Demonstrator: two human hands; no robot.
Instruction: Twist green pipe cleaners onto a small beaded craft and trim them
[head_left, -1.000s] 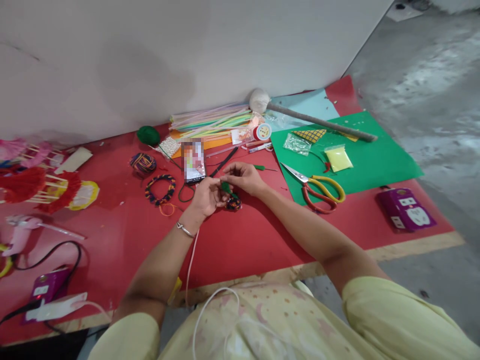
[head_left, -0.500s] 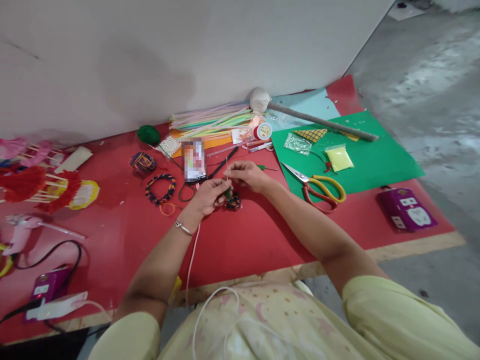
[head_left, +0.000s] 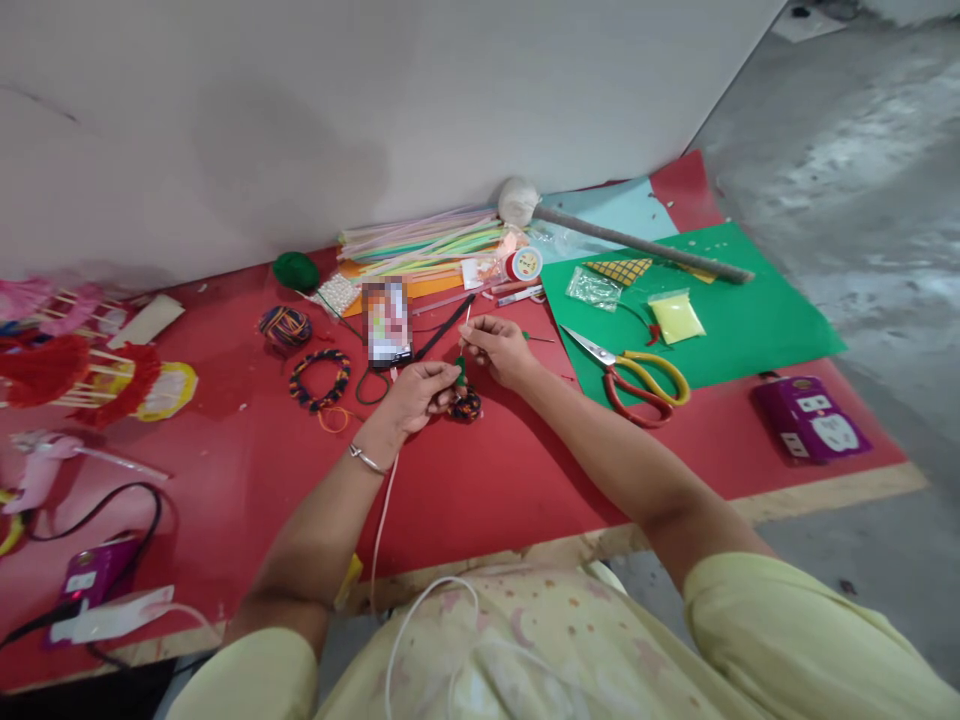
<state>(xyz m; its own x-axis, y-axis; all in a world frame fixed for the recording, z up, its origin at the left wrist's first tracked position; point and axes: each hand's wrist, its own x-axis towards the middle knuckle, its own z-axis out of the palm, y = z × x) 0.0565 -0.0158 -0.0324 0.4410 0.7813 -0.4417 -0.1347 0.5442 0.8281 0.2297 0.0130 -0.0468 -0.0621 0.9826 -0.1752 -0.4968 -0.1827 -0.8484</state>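
Note:
My left hand [head_left: 422, 393] pinches a small piece of green yarn [head_left: 460, 372] between thumb and fingertips. Just right of it, my right hand [head_left: 495, 348] is closed around a thin pale stick, like a needle or crochet hook [head_left: 469, 315], whose upper end pokes up past the fingers. Its lower end is hidden near the green yarn. Under the fingertips lies a dark multicoloured yarn braid [head_left: 466, 406], joined to or touching the green piece; I cannot tell which. A finished-looking braided yarn ring [head_left: 320, 381] lies left of my left hand.
Behind my hands stand a phone [head_left: 388, 322] and a bundle of pipe cleaners [head_left: 427, 240]. Scissors [head_left: 634, 375] lie on green paper [head_left: 780, 310] at right. Yarn balls [head_left: 286, 327] sit at left, with a glue gun [head_left: 49, 465] farther out. A purple socket box [head_left: 810, 418] is far right.
My right hand has shifted slightly right with the thin stick, which now leans to the right instead of standing upright. My left hand stays nearly in place on the green yarn.

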